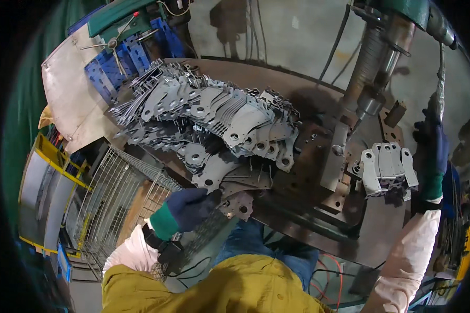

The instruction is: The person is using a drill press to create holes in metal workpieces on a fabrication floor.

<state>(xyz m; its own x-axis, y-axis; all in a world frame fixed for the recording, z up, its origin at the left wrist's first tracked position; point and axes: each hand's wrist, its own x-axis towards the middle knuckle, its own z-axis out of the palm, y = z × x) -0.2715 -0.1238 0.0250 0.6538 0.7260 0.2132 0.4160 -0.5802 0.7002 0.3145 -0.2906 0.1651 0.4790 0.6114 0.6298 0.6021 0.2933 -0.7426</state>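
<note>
Left hand: left hand (pixel 190 207) in a dark blue knit glove with a green cuff, fingers closed on the edge of a flat grey stamped steel plate (pixel 238 203) with round punched holes; the plate sticks out just right of the fingertips, over the near rim of the table.
Right hand: right hand (pixel 432 148), same blue glove and green cuff, raised and wrapped round a thin braided metal lever (pixel 441 86) that runs up from the fist. Grip looks closed; the finger side is hidden.
Raw stock: big loose heap of flat grey steel plates (pixel 214 122), matte, sheared edges, rounded lobes with one hole each, fanned like shingles. Starts just above the left hand and spreads up and away from it.
Done stack: short row of pale grey holed brackets (pixel 385 166), standing on edge side by side, just left of the right forearm.
Machine: drill press spindle, bare steel cylinder with a chuck (pixel 371 101), up and left of the right hand; below it a dull steel fixture block (pixel 335 163).
Table: round dark rusty steel table (pixel 373 237), oily, scuffed surface, between both hands.
Beside left hand: wire mesh cage (pixel 112 201), light grey grid, just left of and below the left wrist.
Sleeves: pale pink cloth on both forearms.
</note>
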